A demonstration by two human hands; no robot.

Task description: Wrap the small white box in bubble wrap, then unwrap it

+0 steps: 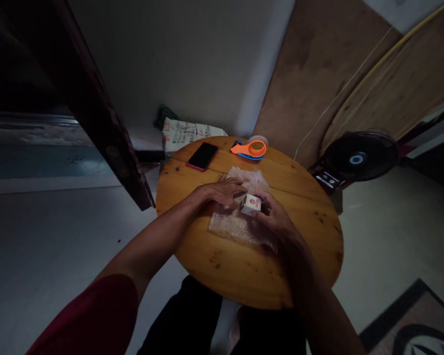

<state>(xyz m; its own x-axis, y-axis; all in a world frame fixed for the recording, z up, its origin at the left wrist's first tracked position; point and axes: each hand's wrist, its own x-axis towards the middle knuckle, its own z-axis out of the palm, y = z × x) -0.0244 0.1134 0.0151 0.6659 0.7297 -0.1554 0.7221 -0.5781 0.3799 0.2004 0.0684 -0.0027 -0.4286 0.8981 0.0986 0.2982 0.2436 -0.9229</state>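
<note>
A sheet of clear bubble wrap (229,224) lies on the round wooden table (222,266). On it sits a small white box (252,203) with a red mark on top. My left hand (224,190) rests flat on the wrap just left of the box, fingers stretched toward it. My right hand (276,217) curls round the right side of the box, its fingers closed on it, with the edge of the wrap under the palm.
A dark phone with a red rim (202,156) and an orange-and-blue tape dispenser (252,149) lie at the table's far side. A printed sack (187,133) sits behind the table by the wall. A black fan (358,158) stands on the floor to the right.
</note>
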